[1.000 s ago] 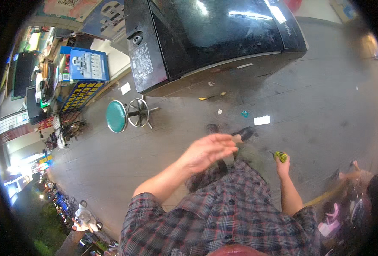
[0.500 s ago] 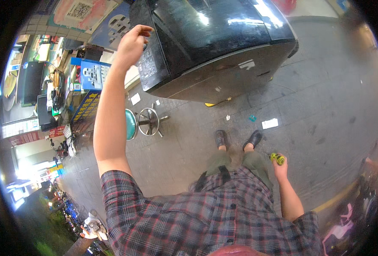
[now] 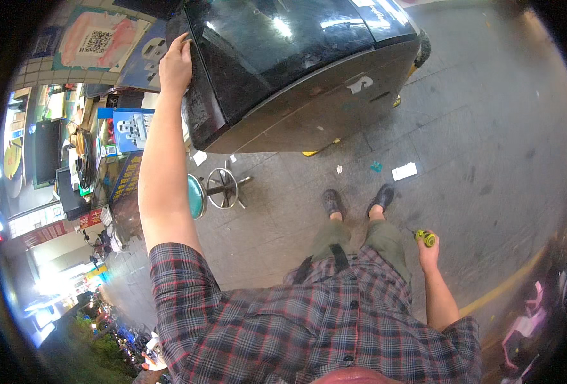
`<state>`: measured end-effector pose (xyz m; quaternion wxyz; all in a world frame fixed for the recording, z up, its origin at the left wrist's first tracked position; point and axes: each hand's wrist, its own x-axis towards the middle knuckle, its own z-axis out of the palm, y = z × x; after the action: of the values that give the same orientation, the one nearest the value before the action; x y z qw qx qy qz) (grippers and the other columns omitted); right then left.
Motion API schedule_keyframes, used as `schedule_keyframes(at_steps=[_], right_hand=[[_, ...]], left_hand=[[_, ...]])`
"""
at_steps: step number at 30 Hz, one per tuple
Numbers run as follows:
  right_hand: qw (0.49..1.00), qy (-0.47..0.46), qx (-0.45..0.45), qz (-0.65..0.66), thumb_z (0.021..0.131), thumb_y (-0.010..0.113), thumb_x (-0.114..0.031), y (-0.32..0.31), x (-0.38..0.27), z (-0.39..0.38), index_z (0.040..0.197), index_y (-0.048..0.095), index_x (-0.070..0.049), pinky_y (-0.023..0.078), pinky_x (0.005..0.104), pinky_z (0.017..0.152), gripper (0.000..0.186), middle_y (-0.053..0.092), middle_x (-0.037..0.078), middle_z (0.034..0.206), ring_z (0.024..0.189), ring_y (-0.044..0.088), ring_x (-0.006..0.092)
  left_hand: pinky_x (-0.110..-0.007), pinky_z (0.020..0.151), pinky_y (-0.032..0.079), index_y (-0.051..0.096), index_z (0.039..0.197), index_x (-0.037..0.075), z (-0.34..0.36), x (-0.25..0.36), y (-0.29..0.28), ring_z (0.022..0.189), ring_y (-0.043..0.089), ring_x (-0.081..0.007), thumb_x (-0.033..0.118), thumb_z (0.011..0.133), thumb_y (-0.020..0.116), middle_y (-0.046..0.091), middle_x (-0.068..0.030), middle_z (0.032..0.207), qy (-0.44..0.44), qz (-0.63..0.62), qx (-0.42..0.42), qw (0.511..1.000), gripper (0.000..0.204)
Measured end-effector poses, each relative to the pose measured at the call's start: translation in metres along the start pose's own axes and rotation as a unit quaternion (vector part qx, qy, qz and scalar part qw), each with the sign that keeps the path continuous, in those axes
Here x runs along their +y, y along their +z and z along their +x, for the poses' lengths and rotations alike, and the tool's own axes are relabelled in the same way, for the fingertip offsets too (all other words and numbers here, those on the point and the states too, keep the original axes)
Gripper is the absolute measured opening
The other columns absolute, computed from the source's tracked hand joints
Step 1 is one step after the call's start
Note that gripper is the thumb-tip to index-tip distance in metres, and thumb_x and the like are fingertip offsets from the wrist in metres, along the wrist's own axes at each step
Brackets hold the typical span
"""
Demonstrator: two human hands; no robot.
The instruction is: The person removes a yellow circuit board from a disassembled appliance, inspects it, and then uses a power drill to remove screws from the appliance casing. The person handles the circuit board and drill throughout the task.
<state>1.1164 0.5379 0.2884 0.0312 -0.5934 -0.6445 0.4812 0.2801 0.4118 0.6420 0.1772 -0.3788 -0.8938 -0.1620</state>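
Note:
A big black cabinet-like machine (image 3: 283, 70) with a glossy panel and a duller, scuffed side stands in front of me. My left arm is stretched out to it, and my left hand (image 3: 176, 66) has its fingers bent over the machine's left edge. Part of those fingers is hidden against the edge. Low at my right side, my right hand (image 3: 429, 253) is closed around a screwdriver (image 3: 426, 238) with a yellow-green and black handle. Its thin shaft points away from my palm, touching nothing.
Left of the machine are a round stool (image 3: 222, 187) with a green seat and a blue printed box (image 3: 134, 128). A cluttered counter (image 3: 46, 144) lies farther left. White paper (image 3: 404, 171) and a small teal piece (image 3: 376, 166) lie on the grey floor.
My left hand has gone from raised, loosely curled fingers over the machine's corner to contact with its left edge. The machine sits farther left in view. My right hand still holds the screwdriver.

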Motion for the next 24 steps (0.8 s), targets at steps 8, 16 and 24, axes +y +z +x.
schedule_keyframes(at_steps=[8,16,24], right_hand=[[1.000,-0.007,-0.006,-0.001,0.091,0.078,-0.021,0.013,-0.009,0.002,0.132,0.061,-0.004,0.045,0.0395,0.109,0.048,0.061,0.015,0.131,0.126,0.060,0.0310],[1.000,0.003,0.015,0.023,0.094,0.078,-0.027,0.017,0.021,0.012,0.134,0.057,0.001,0.052,0.0365,0.101,0.054,0.068,0.014,0.124,0.114,0.066,0.0230],[0.986,0.104,0.055,0.119,0.090,0.081,-0.028,0.008,-0.001,0.073,0.130,0.065,-0.002,0.051,0.0350,0.100,0.050,0.067,0.013,0.123,0.114,0.066,0.0229]], left_hand=[[-0.037,0.101,0.053,0.057,0.145,0.007,-0.001,-0.046,0.002,0.120,0.069,-0.0287,0.029,0.110,0.050,0.071,-0.0154,0.130,-0.021,-0.127,0.044,0.991,0.041],[-0.040,0.115,0.043,0.055,0.144,0.001,-0.063,0.033,-0.015,0.134,0.058,-0.0304,0.027,0.112,0.048,0.057,-0.0149,0.146,0.013,-0.189,0.138,0.972,0.042],[-0.047,0.119,0.038,0.055,0.145,0.000,-0.153,0.237,-0.010,0.142,0.049,-0.0352,0.013,0.092,0.078,0.056,-0.0182,0.149,0.236,0.009,0.006,0.972,0.059]])
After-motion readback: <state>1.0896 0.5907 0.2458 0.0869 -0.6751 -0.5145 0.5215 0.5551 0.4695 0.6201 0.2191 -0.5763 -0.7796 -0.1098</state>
